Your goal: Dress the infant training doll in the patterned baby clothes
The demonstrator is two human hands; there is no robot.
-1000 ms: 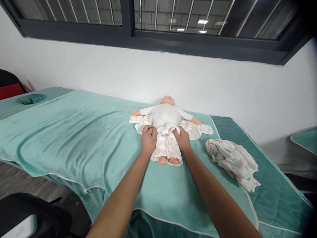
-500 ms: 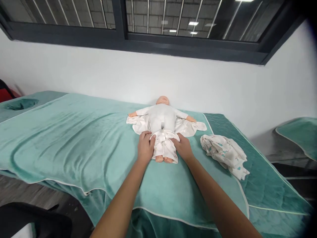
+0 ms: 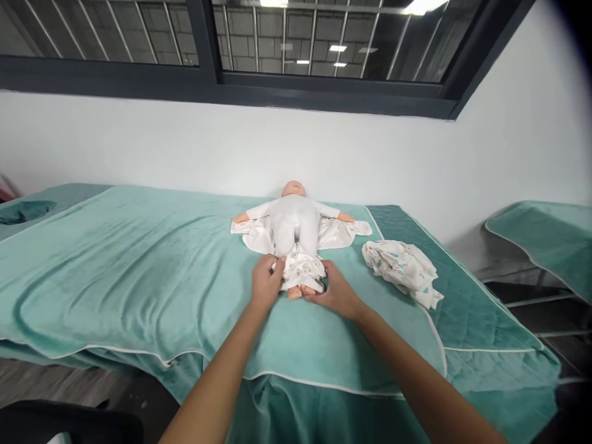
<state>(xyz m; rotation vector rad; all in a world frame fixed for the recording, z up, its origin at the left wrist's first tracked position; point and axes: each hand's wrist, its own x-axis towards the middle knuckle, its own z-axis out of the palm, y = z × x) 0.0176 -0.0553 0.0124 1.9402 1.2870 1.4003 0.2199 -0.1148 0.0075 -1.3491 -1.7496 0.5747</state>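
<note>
A baby doll [image 3: 296, 216] with a white cloth body lies on its back, head toward the wall and feet toward me. Patterned white baby pants [image 3: 303, 269] are bunched around its lower legs, with the feet showing below. My left hand [image 3: 267, 280] pinches the pants' left side, fingers closed. My right hand [image 3: 337, 291] grips the right side, thumb on top and fingers low by the doll's foot. A patterned baby shirt [image 3: 259, 234] is spread open beneath the doll's torso and arms.
A crumpled patterned cloth [image 3: 403, 271] lies to the right of the doll. Green covers [image 3: 139, 265] drape the bed, with a face hole at far left. A white wall [image 3: 194, 148] and a barred window stand behind. A black chair [image 3: 69, 422] is at lower left.
The pants have slid down the doll's legs toward its feet, baring more of the upper legs. My right hand has moved lower, near the foot. The camera view has shifted slightly.
</note>
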